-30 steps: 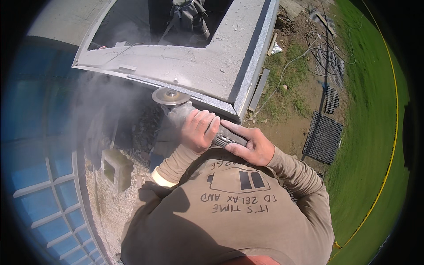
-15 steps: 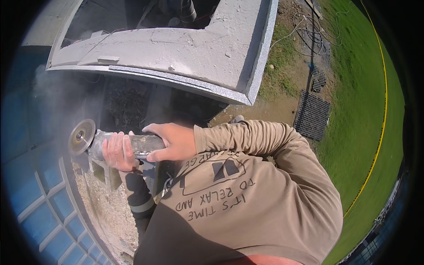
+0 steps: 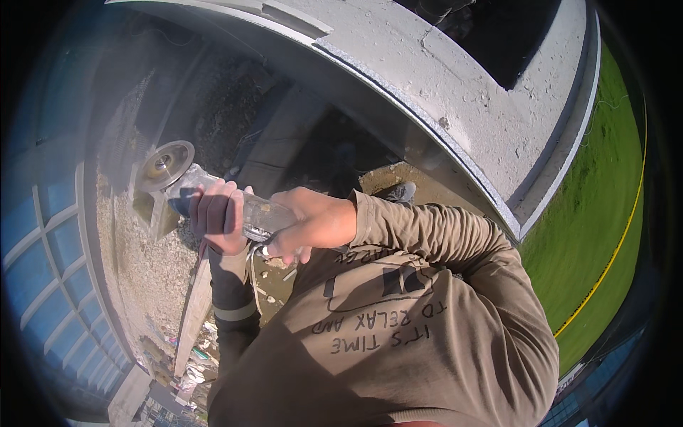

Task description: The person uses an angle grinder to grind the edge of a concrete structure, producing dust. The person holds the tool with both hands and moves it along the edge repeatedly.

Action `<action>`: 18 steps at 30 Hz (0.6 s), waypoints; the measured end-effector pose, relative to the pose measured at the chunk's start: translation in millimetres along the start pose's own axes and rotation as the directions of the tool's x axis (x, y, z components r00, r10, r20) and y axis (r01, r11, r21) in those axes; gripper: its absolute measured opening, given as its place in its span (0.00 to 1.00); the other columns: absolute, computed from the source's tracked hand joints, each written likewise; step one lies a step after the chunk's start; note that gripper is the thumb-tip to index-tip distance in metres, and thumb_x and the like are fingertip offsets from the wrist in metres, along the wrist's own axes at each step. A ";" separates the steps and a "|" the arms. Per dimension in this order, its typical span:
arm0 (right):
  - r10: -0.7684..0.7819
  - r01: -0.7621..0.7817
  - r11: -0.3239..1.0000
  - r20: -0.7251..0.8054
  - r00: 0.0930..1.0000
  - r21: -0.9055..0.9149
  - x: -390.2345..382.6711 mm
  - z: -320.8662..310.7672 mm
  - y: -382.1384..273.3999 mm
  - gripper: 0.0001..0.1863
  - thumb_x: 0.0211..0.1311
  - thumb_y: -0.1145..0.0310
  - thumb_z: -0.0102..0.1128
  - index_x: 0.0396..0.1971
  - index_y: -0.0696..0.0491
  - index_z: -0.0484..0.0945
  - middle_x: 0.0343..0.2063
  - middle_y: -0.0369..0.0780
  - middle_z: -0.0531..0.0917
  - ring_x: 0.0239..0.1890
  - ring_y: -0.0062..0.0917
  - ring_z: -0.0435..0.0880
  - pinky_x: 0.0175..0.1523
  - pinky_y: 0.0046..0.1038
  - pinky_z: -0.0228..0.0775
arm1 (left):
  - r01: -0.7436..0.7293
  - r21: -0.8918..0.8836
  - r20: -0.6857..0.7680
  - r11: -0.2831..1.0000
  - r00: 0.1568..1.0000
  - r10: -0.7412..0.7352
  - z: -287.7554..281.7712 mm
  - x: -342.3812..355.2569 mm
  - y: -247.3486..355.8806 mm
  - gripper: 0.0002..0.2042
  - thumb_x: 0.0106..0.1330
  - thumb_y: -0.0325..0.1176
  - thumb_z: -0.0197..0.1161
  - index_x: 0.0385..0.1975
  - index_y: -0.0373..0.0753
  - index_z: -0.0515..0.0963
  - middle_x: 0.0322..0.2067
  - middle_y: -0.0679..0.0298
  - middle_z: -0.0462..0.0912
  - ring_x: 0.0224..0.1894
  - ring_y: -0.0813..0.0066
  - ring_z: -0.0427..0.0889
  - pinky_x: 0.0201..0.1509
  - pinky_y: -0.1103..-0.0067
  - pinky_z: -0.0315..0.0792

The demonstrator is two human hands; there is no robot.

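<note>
Both my hands hold a dusty angle grinder (image 3: pixel 267 215) in front of my chest. The fingers of my left hand (image 3: pixel 219 213) wrap round its front part, just behind the round cutting disc (image 3: pixel 163 165). At the rear of its body, my right hand (image 3: pixel 313 222) grips with the thumb along the near side. The disc points to the left and stands apart from the pale stone slab (image 3: pixel 455 85). A power cord (image 3: pixel 254 281) hangs beneath the tool. My palms and the tool's underside are hidden.
The slab's speckled edge (image 3: pixel 427 128) curves across ahead of me. Blue tiles (image 3: pixel 57 256) lie on the left beside gravel (image 3: pixel 121 213). Below my left arm are a plank (image 3: pixel 192 313) and scattered debris. Grass (image 3: pixel 605 235) with yellow tape (image 3: pixel 605 274) stretches along the right. Dust hangs in the air.
My view has turned, so the slab now sits farther right. The grinder has shifted slightly right and up in the picture, still in both hands, and tilts more. Dust near the disc looks thinner.
</note>
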State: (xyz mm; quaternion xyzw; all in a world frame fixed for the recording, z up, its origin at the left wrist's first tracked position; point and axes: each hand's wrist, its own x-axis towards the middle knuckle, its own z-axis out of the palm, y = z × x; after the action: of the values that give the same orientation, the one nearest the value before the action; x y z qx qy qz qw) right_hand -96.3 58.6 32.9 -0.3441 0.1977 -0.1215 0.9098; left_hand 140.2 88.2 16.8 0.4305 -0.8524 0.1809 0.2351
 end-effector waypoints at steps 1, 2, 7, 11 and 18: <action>0.014 -0.014 1.000 0.018 1.000 -0.004 4.9 1.0 -1.2 0.21 0.60 0.68 0.72 0.46 0.67 0.77 0.36 0.44 0.86 0.35 0.24 0.87 0.36 0.27 0.84 | 0.001 -0.007 0.007 1.000 1.000 -0.001 -6.0 -1.8 -3.4 0.24 0.56 0.27 0.79 0.50 0.43 0.74 0.43 0.62 0.86 0.47 0.57 0.87 0.58 0.55 0.77; 0.028 -0.032 0.996 0.046 0.999 0.079 7.2 1.2 -1.3 0.20 0.61 0.68 0.72 0.46 0.66 0.78 0.36 0.44 0.86 0.35 0.24 0.87 0.36 0.27 0.83 | 0.022 -0.031 0.079 0.999 0.997 -0.019 -15.1 -2.9 -4.6 0.22 0.59 0.26 0.75 0.51 0.43 0.74 0.44 0.61 0.86 0.47 0.57 0.87 0.58 0.55 0.77; 0.123 -0.171 0.949 0.189 0.974 0.265 6.4 25.6 -3.8 0.15 0.64 0.69 0.71 0.44 0.64 0.83 0.34 0.43 0.85 0.33 0.25 0.87 0.35 0.27 0.82 | 0.004 -0.117 0.008 0.993 1.000 -0.003 -42.8 -2.5 6.5 0.14 0.62 0.29 0.65 0.48 0.43 0.78 0.45 0.62 0.85 0.48 0.59 0.86 0.61 0.57 0.76; 0.149 -0.165 0.983 0.170 0.974 0.081 -37.7 34.1 -1.0 0.17 0.61 0.72 0.69 0.46 0.65 0.79 0.36 0.44 0.84 0.34 0.27 0.86 0.37 0.30 0.83 | -0.006 -0.062 -0.127 0.998 0.992 -0.002 -45.7 2.5 48.8 0.11 0.63 0.32 0.65 0.45 0.45 0.80 0.45 0.65 0.85 0.50 0.63 0.86 0.66 0.59 0.74; -0.190 0.192 0.981 0.116 0.975 -0.009 -153.5 31.5 16.0 0.30 0.55 0.65 0.68 0.52 0.71 0.72 0.40 0.52 0.81 0.33 0.33 0.86 0.37 0.34 0.83 | 0.458 -0.470 -0.495 0.755 0.572 -0.655 -1.2 5.9 224.3 0.28 0.64 0.34 0.72 0.64 0.44 0.74 0.60 0.59 0.76 0.60 0.54 0.79 0.70 0.57 0.68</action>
State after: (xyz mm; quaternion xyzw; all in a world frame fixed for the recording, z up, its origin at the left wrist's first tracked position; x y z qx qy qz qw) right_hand -218.0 143.3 86.1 -0.3769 0.1124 -0.1865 0.9003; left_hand -46.3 211.4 -2.7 0.5523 -0.5557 0.1033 0.6128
